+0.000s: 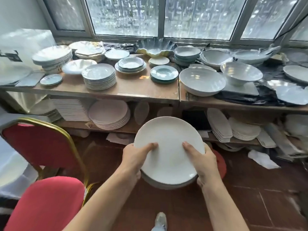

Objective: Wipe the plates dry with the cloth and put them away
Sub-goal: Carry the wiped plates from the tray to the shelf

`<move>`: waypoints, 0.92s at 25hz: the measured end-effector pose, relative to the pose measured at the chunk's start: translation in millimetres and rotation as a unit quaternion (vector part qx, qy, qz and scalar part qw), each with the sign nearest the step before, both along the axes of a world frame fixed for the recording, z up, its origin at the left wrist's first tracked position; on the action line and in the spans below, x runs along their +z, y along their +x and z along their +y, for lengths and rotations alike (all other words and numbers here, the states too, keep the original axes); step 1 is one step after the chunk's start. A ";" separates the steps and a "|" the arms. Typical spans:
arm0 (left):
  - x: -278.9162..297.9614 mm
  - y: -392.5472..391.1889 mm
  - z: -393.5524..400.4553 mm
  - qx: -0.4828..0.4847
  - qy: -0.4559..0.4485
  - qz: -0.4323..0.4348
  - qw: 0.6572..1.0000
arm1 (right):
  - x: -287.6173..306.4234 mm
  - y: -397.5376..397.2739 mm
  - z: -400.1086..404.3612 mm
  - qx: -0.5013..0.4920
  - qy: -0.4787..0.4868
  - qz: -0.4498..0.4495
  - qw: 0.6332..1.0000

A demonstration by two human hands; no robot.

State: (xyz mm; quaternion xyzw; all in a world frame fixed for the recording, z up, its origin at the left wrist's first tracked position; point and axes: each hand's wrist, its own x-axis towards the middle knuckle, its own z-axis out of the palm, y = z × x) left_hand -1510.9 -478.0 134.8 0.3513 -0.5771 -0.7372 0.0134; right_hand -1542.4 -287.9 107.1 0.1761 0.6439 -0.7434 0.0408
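I hold a stack of white round plates (168, 130) in front of me, above the red tiled floor. My left hand (135, 157) grips the stack's left edge, thumb lying on the top plate. My right hand (202, 161) grips the right edge the same way. The rims of lower plates show under the top one at the near side. A red thing (220, 164) peeks out behind my right hand; I cannot tell whether it is the cloth.
A long wooden table (133, 90) under the window carries many stacks of plates and bowls. Its lower shelf (126, 129) holds more white plate stacks. A red chair with a gold frame (40, 144) stands at the left. White paper (261, 159) lies on the floor at right.
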 end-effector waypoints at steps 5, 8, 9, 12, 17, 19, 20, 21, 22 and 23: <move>8.9 -105.1 -29.6 0.054 -0.004 0.004 0.999 | 12.2 -122.5 -35.6 0.057 0.010 0.006 0.998; 8.5 -155.5 -54.1 0.077 0.002 0.002 0.997 | 15.3 -182.6 -61.6 0.083 0.016 0.012 0.996; 7.4 -172.6 -63.2 0.084 0.004 0.005 0.996 | 15.2 -201.0 -71.1 0.088 0.018 0.013 0.996; -0.5 -229.3 -93.6 0.094 0.008 0.006 0.995 | 7.5 -261.3 -103.0 0.101 0.021 0.006 0.995; -26.5 -334.0 -161.0 0.085 0.020 -0.007 0.996 | -11.5 -370.6 -169.2 0.101 0.031 -0.004 0.994; -37.3 -377.4 -190.7 0.072 0.021 -0.018 0.997 | -21.5 -413.4 -197.4 0.099 0.040 -0.007 0.994; -44.5 -400.3 -207.1 0.068 0.022 -0.024 0.997 | -28.6 -436.0 -213.1 0.097 0.041 -0.012 0.994; -51.2 -420.5 -221.4 0.065 0.018 -0.036 0.997 | -35.7 -454.1 -226.4 0.094 0.043 -0.020 0.994; -57.3 -440.0 -234.0 0.061 0.012 -0.047 0.997 | -42.8 -470.6 -238.7 0.087 0.044 -0.026 0.995; -64.6 -459.4 -246.8 0.055 0.005 -0.056 0.997 | -50.5 -486.8 -250.4 0.078 0.043 -0.031 0.996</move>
